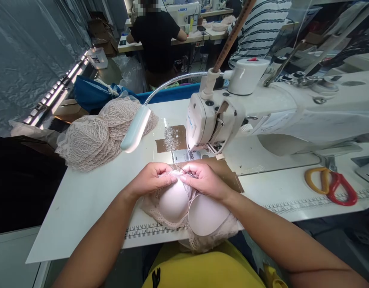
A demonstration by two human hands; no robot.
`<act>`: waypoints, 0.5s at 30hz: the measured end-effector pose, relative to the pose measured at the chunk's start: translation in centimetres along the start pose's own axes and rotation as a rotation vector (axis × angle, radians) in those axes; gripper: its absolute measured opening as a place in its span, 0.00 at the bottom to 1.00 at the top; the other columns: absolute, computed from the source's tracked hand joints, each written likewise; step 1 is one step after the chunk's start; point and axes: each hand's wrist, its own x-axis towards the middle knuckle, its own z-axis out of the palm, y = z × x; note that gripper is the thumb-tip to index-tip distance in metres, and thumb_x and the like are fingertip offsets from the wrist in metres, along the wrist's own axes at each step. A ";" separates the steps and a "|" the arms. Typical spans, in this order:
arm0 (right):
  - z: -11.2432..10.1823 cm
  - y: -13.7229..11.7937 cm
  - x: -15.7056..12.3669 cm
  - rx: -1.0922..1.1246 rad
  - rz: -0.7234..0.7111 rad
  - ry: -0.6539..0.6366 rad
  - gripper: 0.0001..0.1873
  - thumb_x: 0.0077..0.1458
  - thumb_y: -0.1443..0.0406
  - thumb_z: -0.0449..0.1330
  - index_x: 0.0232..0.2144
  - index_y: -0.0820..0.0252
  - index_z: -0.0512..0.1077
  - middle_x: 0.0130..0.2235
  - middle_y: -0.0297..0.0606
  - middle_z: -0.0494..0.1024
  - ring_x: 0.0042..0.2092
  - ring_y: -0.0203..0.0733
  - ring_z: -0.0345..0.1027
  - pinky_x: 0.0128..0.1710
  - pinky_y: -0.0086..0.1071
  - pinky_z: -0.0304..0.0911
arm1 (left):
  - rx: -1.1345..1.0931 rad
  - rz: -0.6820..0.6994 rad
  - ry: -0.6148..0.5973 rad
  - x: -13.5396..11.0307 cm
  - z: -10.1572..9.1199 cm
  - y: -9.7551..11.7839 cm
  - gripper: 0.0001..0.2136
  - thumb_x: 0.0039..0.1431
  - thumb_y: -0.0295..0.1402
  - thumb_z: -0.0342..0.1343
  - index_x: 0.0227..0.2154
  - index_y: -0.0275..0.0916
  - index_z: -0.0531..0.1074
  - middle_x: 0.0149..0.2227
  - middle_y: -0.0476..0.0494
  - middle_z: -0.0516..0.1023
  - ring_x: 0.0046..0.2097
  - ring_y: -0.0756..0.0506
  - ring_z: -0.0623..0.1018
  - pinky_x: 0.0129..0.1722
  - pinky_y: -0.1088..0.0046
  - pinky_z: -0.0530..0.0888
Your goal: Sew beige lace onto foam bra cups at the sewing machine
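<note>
A pale pink bra (174, 202) with two moulded cups and lace edging lies at the front of the sewing table, partly hanging over its edge. My left hand (156, 178) pinches the upper edge of the left cup between thumb and fingers. Close beside it, my right hand (202, 180) grips the same edge, thumb on top. A thin dark pointed thing shows at the right fingers, too small to name. Just beyond both hands stands the needle area of a white sewing machine (199, 122). The fingers hide part of the bra's edge.
Folded beige lace pieces (88, 140) are piled at the table's left. A lamp (136, 128) on a bendy neck hangs over the table. Scissors (342, 190) with orange and red handles lie right. A printed ruler (156, 231) runs along the front edge. Two people sit beyond.
</note>
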 end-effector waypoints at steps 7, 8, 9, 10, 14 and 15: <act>-1.1 -0.1 -0.2 0.079 0.053 -0.011 0.19 0.57 0.55 0.58 0.44 0.63 0.70 0.35 0.38 0.74 0.35 0.38 0.68 0.35 0.31 0.64 | -0.157 -0.005 -0.021 0.1 0.4 0.1 0.11 0.54 0.38 0.62 0.33 0.34 0.76 0.31 0.46 0.76 0.33 0.49 0.73 0.32 0.77 0.70; -1.3 -0.2 -0.2 0.081 0.067 -0.016 0.19 0.58 0.54 0.57 0.45 0.63 0.69 0.35 0.38 0.74 0.35 0.37 0.68 0.35 0.31 0.64 | -0.170 -0.002 -0.025 0.0 0.4 0.2 0.10 0.55 0.38 0.62 0.33 0.34 0.76 0.31 0.46 0.76 0.33 0.49 0.74 0.32 0.77 0.71; -1.6 -0.4 -0.2 0.077 0.079 -0.027 0.19 0.59 0.55 0.56 0.45 0.63 0.70 0.35 0.38 0.74 0.35 0.37 0.68 0.35 0.31 0.64 | -0.182 0.000 -0.029 0.0 0.4 0.2 0.10 0.55 0.37 0.62 0.33 0.34 0.77 0.31 0.45 0.77 0.33 0.49 0.74 0.32 0.76 0.71; -1.8 -0.5 -0.3 0.076 0.090 -0.045 0.18 0.59 0.55 0.55 0.44 0.63 0.70 0.36 0.39 0.74 0.36 0.37 0.68 0.35 0.31 0.64 | -0.191 0.002 -0.033 0.0 0.4 0.3 0.10 0.55 0.37 0.62 0.33 0.34 0.77 0.31 0.45 0.77 0.33 0.49 0.74 0.33 0.76 0.71; -1.9 -0.8 -0.3 0.090 0.138 -0.124 0.16 0.56 0.57 0.58 0.42 0.63 0.71 0.33 0.37 0.73 0.32 0.35 0.66 0.31 0.30 0.63 | -0.202 -0.016 -0.054 0.0 0.4 0.2 0.11 0.54 0.38 0.62 0.34 0.33 0.78 0.32 0.43 0.78 0.34 0.48 0.74 0.33 0.76 0.72; -1.8 -0.9 -0.3 0.089 0.140 -0.128 0.16 0.56 0.57 0.59 0.41 0.63 0.72 0.32 0.36 0.73 0.31 0.35 0.66 0.30 0.30 0.63 | -0.199 -0.022 -0.056 0.0 0.5 0.1 0.11 0.54 0.38 0.62 0.33 0.33 0.78 0.31 0.44 0.77 0.33 0.49 0.73 0.32 0.76 0.71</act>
